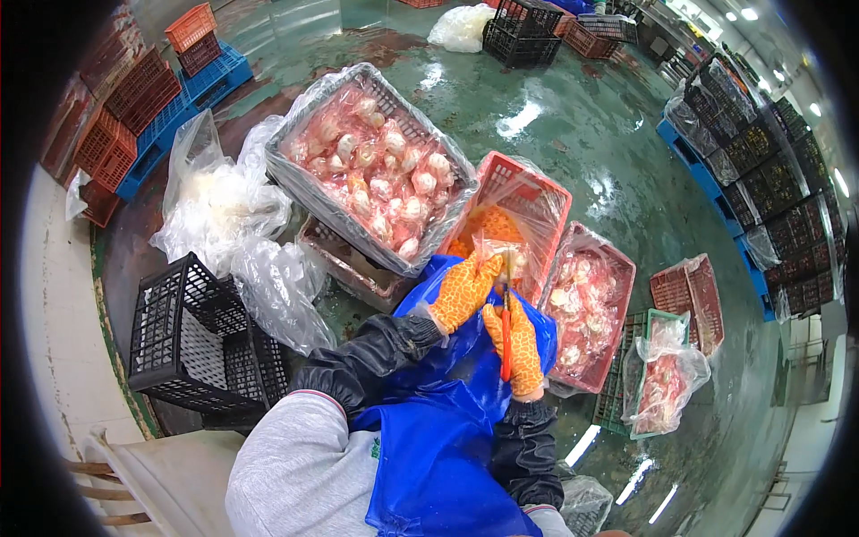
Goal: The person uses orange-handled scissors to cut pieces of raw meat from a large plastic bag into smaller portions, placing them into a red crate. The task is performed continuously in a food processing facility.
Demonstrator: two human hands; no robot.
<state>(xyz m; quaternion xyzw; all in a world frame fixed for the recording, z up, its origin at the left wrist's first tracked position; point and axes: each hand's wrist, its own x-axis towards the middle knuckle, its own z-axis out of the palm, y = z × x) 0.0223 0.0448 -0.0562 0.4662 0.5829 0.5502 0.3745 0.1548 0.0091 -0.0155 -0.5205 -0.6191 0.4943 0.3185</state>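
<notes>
Both my hands wear orange patterned gloves over black sleeves and a blue apron [447, 430]. My left hand [463, 291] pinches the top of a small clear bag [494, 243] with orange contents, held over the lined red crate [523, 210]. My right hand [517, 345] grips an orange-handled knife [506, 331], its blade pointing up at the bag. A grey crate [371, 166] of bagged pale pink pieces stands to the left. Another red crate [586, 304] of bagged pieces stands to the right.
An empty black crate [201, 336] stands at my left beside crumpled clear plastic bags [219, 210]. A bag of pink pieces [662, 380] rests on green and red crates at right. Stacked crates line the wet green floor's far edges.
</notes>
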